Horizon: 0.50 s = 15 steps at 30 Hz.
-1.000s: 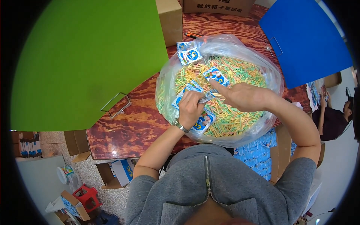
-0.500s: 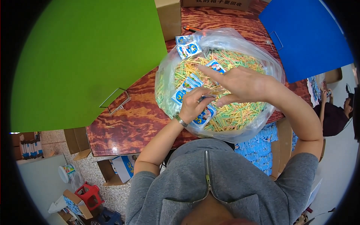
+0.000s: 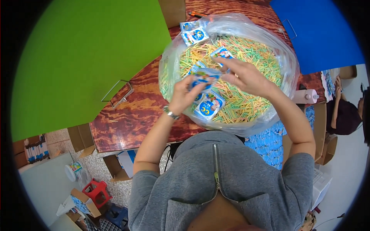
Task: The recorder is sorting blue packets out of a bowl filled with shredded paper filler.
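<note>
Above a large clear plastic bag (image 3: 290,73) of thin pastel sticks (image 3: 250,104), my left hand (image 3: 185,94) pinches a small blue-and-white packet (image 3: 206,77), slightly blurred. My right hand (image 3: 248,79) hovers at the packet's right end, index finger stretched out and thumb apart from it. Whether its fingertips touch the packet is unclear. Beneath my hands, more such packets lie on the sticks: one near the front (image 3: 209,106), one behind my right fingers (image 3: 222,53). At the bag's back left rim rests another packet (image 3: 195,36).
A green panel (image 3: 88,65) stands left and a blue panel (image 3: 320,34) back right, each with a wire handle. An orange-handled tool (image 3: 197,14) lies behind the bag. A pink bottle (image 3: 306,96) is at right. Blue packets (image 3: 266,148) fill a box below. Another person (image 3: 345,115) sits far right.
My left hand has raised the packet and turned its printed face up. The right hand has drawn its fingers closer together beside the packet. The whole view has shifted slightly.
</note>
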Tool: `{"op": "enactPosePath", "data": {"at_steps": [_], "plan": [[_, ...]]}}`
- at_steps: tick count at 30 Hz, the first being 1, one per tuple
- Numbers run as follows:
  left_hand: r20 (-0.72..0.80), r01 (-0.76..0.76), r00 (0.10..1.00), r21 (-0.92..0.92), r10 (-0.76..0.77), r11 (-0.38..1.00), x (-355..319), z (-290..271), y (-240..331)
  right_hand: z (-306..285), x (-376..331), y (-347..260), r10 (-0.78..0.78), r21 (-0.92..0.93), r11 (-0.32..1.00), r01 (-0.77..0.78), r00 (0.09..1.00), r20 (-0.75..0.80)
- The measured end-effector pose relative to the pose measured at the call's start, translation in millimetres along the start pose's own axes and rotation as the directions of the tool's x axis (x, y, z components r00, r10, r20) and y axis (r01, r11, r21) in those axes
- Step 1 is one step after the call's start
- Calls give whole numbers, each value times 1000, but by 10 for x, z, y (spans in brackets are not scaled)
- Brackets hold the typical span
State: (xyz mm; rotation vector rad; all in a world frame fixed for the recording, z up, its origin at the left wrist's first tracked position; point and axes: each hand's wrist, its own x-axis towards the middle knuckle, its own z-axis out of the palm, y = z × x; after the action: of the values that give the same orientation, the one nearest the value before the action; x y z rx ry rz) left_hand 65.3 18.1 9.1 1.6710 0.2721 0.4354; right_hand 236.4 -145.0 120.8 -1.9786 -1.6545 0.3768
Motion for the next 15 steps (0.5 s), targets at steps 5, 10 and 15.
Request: {"op": "enactPosePath", "data": {"at_steps": [5, 10, 15], "plan": [[141, 92, 974, 461, -175, 883, -96, -492, -248, 210, -357, 890, 230, -214, 945, -247, 968, -100], [23, -55, 998, 770, 59, 636, -170, -323, -356, 639, -428, 602, 191, -62, 981, -182, 960, 204], [-20, -111, 964, 874, 264, 473, -143, -258, -171, 1069, -425, 230, 312, -280, 925, -256, 933, 178]]}}
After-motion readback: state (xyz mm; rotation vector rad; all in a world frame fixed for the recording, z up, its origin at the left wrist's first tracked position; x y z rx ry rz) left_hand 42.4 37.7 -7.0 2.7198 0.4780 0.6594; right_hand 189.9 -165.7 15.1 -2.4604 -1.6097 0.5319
